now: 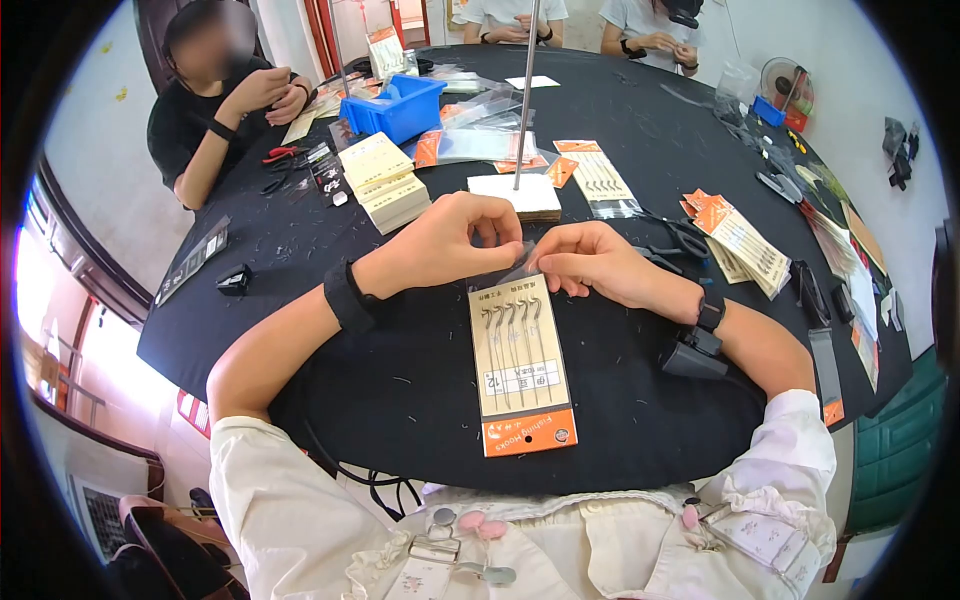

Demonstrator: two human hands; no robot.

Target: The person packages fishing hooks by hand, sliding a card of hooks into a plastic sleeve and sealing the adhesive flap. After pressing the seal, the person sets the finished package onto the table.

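A fishing hook packet (522,360) lies on the black table before me, its orange "Fishing Hooks" end toward my body. Several hooks on line show on its cream card, under clear plastic. At the packet's far end, my left hand (455,240) pinches the clear plastic flap (515,268) between thumb and fingertips. My right hand (600,265) has its thumb and fingers closed on the same flap, close to the left fingertips. The exact grip is partly hidden by the fingers.
Beyond my hands, a metal rod rises from a card stack (540,207). A cream card pile (385,185) and blue bin (395,108) stand left. Right are pliers (680,240), finished-looking packets (740,240) and a stapler (808,295). Other people sit around the table (400,400).
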